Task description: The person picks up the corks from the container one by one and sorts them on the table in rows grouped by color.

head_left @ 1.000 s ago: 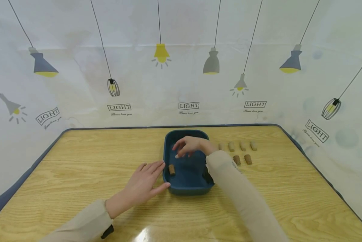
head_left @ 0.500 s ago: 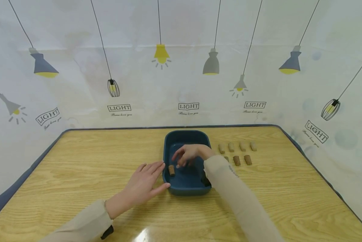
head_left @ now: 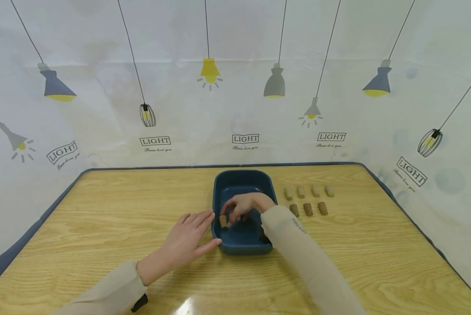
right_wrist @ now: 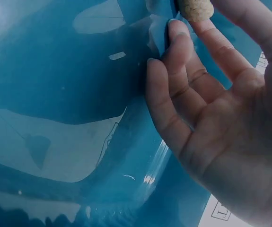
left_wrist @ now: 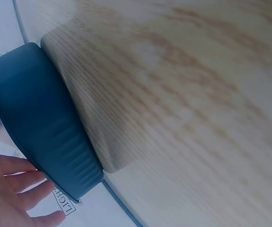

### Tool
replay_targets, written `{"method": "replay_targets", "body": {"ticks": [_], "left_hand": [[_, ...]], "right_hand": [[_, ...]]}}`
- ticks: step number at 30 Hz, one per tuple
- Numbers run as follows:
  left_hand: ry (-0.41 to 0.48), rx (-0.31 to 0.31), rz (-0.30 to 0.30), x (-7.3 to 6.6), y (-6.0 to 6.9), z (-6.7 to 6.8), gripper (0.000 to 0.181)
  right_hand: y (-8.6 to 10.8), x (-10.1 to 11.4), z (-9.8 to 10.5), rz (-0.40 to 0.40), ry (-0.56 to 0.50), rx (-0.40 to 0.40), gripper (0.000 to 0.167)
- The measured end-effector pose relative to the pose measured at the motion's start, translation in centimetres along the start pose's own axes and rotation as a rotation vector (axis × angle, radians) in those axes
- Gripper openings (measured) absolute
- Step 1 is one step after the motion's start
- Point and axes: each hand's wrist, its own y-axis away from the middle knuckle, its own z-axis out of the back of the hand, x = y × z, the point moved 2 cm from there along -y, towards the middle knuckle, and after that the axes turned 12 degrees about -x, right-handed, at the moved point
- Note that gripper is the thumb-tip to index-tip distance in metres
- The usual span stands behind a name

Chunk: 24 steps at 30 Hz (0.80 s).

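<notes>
A deep blue rectangular tub [head_left: 246, 250] stands on the table, with a brown cork [head_left: 223, 222] inside along its left wall. My right hand [head_left: 241, 206] reaches down into the tub, its thumb and index finger on either side of this cork. In the right wrist view the cork [right_wrist: 196, 9] is cut off by the top edge, against the index finger, while the other fingers bend loosely. My left hand [head_left: 186, 236] lies at the tub's left side with fingers spread and fairly straight. Its fingertips touch the rim, as the left wrist view also shows on the tub [left_wrist: 41, 109].
Right of the tub, several pale corks [head_left: 301, 191] form a back row. Three darker brown corks [head_left: 308, 209] lie in a row in front of them. A lamp-patterned white backdrop [head_left: 180, 109] rises behind and on both sides of the wooden table [head_left: 141, 197].
My right hand has moved down and toward me inside the tub, reaching the cork by the left wall. More of the front cork row now shows. My left hand has stayed put.
</notes>
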Motion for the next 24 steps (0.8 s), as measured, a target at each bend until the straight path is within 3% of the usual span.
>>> {"method": "replay_targets", "body": {"ticks": [16, 24], "left_hand": [[0.006, 0.015, 0.004, -0.04, 0.01, 0.05, 0.066], [0.021, 0.008, 0.007, -0.11, 0.04, 0.11, 0.065]], "right_hand": [[-0.31, 0.65, -0.7, -0.005, 0.116, -0.038, 0.035], [-0.35, 0.47, -0.52, 0.003, 0.105, -0.057, 0.032]]}}
